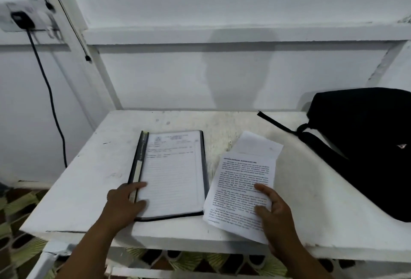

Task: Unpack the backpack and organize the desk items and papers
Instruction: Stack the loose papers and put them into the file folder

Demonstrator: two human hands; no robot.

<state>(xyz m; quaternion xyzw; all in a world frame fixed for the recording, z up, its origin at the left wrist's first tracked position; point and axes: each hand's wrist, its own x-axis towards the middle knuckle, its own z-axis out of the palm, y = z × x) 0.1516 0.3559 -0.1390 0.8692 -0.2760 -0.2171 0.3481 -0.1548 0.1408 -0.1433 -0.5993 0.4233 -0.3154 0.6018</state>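
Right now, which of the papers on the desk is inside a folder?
The lined form under the left hand; a dark-edged clear folder frames it. The printed sheets lie loose.

on a white desk [77,181], the left hand [121,204] rests on the near left corner of a dark folder [171,174]. the right hand [272,209] holds printed papers [240,187] just beside it. a black backpack [369,143] lies at the right.

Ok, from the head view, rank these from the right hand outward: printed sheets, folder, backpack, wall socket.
1. Printed sheets: held in the right hand.
2. Folder: just left of the sheets.
3. Backpack: right, toward the table's back.
4. Wall socket: far upper left.
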